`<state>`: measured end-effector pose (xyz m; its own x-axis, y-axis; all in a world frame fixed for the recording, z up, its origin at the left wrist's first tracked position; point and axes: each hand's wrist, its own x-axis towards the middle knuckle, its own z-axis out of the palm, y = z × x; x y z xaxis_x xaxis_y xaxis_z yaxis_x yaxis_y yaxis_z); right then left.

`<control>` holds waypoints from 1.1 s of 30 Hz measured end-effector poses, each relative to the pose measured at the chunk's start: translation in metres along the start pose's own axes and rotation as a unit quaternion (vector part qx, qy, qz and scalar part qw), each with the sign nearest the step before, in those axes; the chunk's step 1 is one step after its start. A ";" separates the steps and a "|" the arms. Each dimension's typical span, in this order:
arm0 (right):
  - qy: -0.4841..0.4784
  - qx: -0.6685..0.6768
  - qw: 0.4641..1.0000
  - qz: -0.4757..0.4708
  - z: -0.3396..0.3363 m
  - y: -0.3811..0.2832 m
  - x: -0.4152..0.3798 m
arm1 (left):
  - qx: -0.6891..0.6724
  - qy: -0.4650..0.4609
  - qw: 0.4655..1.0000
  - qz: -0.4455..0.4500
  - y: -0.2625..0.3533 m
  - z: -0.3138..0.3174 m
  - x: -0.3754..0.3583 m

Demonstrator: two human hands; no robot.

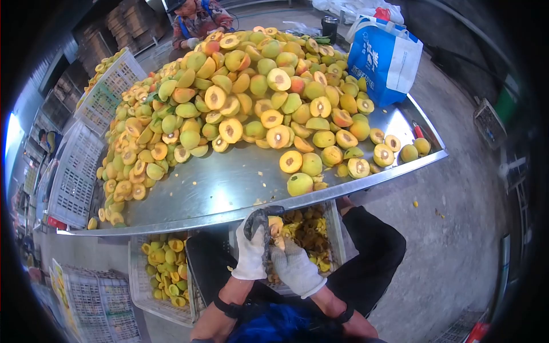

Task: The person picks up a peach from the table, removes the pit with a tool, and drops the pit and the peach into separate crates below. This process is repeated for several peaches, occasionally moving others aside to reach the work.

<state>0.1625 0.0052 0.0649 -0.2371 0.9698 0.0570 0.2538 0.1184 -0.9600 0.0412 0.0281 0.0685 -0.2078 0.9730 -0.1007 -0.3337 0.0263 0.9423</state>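
Observation:
My left hand point(252, 244), in a white glove with dark fingers, is closed over the crate between my knees. A peach half point(275, 224) with orange flesh shows at its fingertips. My right hand point(296, 270), in a pale knitted glove, is closed just below the peach half. Its fingertips come up against the fruit, and what they grip is too small to make out. Beneath both hands, the crate point(337, 234) holds yellow and brown fruit scraps. Beyond them, a large heap of cut peaches point(231, 130) covers much of the metal table point(211, 191).
A crate point(137, 274) of hollowed peach halves stands left of my legs. White crates point(74, 171) line the table's left side. A blue and white bag point(384, 60) and a red-handled tool point(418, 131) lie at the right. Across the table is another person point(200, 23).

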 end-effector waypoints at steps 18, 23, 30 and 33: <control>-0.213 0.476 0.790 0.323 -0.015 -0.024 -0.011 | 0.062 -0.207 0.976 -0.019 0.012 -0.027 0.024; -0.255 0.586 0.702 0.315 -0.016 -0.015 -0.019 | -0.081 -0.275 0.955 -0.078 -0.002 -0.027 0.026; -0.194 0.334 0.888 0.252 -0.008 -0.006 -0.013 | -0.102 -0.081 0.988 -0.087 -0.031 -0.029 0.005; -0.167 0.163 0.962 0.140 -0.005 0.008 -0.019 | -0.110 -0.063 0.992 -0.028 -0.040 -0.025 -0.005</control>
<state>0.1738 -0.0115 0.0575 -0.5045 0.8248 -0.2554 0.0561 -0.2639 -0.9629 0.0328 0.0167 0.0237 -0.0718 0.9927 -0.0967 -0.5362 0.0433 0.8430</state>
